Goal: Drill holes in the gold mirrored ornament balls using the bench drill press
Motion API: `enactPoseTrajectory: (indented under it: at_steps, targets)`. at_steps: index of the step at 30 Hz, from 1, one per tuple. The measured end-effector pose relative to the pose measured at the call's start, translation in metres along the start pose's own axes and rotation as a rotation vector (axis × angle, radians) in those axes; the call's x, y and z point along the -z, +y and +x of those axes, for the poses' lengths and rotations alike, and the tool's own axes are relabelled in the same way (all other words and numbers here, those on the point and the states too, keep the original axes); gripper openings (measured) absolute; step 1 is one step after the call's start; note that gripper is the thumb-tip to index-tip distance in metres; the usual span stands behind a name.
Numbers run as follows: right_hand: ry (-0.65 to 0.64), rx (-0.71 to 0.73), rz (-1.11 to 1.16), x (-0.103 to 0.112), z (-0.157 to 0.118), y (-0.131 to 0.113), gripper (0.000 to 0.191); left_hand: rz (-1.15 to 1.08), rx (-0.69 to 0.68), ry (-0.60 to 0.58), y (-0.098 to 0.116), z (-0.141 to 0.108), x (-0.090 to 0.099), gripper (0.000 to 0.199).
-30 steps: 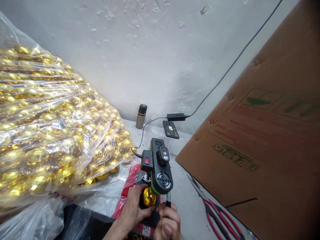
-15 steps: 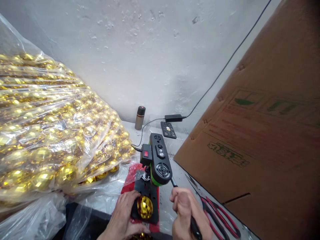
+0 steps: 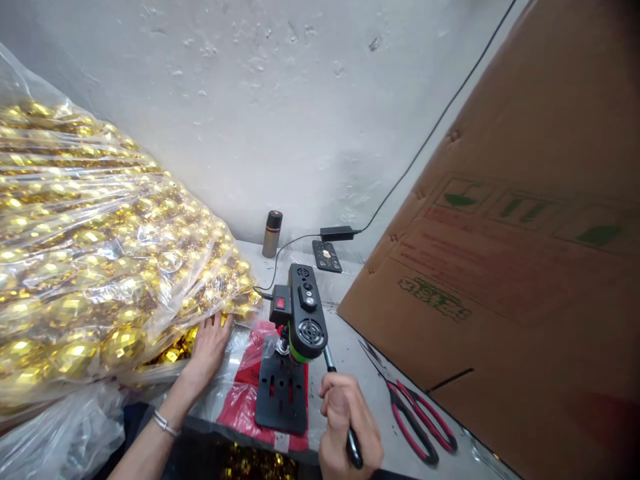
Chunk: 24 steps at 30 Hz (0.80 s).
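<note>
My right hand (image 3: 347,427) is wrapped around the black-tipped metal lever (image 3: 354,448) of a small black bench drill press (image 3: 307,307) with green trim and a red switch. Below the drill head, its slotted black base plate (image 3: 281,393) carries no ball. At the open lower edge of a clear plastic bag (image 3: 173,293), my left hand (image 3: 213,343) reaches toward the gold mirrored balls (image 3: 125,343) with fingers stretched out. The fingertips are partly hidden at the bag edge, and no ball shows in that hand.
Red-handled scissors (image 3: 417,423) lie right of the press, beside a large cardboard box (image 3: 480,267). Behind stand a flask (image 3: 271,235), a phone (image 3: 327,257) and a black power adapter (image 3: 337,233) with its cord. More gold pieces (image 3: 257,460) show below the table edge.
The gold ball on the base plate is gone from there. My left hand has moved left and away to the bag. My right hand stays on the lever, and the view has shifted slightly.
</note>
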State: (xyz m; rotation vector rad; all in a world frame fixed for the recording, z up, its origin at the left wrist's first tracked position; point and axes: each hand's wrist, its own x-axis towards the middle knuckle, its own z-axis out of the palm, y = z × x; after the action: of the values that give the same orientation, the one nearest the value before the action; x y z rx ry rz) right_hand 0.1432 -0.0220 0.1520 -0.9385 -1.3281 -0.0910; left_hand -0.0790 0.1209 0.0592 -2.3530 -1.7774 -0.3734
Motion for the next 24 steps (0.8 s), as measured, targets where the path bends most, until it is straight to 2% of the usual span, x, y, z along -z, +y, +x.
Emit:
enactPoseTrajectory:
  at_steps: [3,7,9,12,17,21,24]
  targets:
    - [-0.007,-0.010,0.004,0.000,-0.001,0.000,0.030,-0.166,-0.053,0.053,0.000,-0.007,0.006,0.046]
    - [-0.011,-0.019,-0.022,0.000,0.001,-0.002,0.031,-0.613,-0.099,0.165,0.015,-0.022,0.017,0.041]
    - [-0.012,-0.014,-0.021,0.000,0.003,-0.003,0.031,-0.787,-0.089,0.154,0.029,-0.031,0.019,0.041]
    - [-0.021,0.001,-0.018,0.001,0.004,-0.004,0.030,-0.948,-0.071,0.057,0.053,-0.043,0.015,0.048]
    - [-0.051,0.002,-0.038,0.004,0.004,-0.004,0.029,-1.046,-0.062,-0.096,0.079,-0.056,-0.003,0.062]
    - [-0.053,0.017,-0.049,0.003,0.007,-0.006,0.029,-0.997,-0.108,-0.092,0.088,-0.060,-0.016,0.060]
    - [-0.054,0.034,-0.057,0.003,0.009,-0.007,0.030,-0.940,-0.175,-0.068,0.093,-0.059,-0.016,0.058]
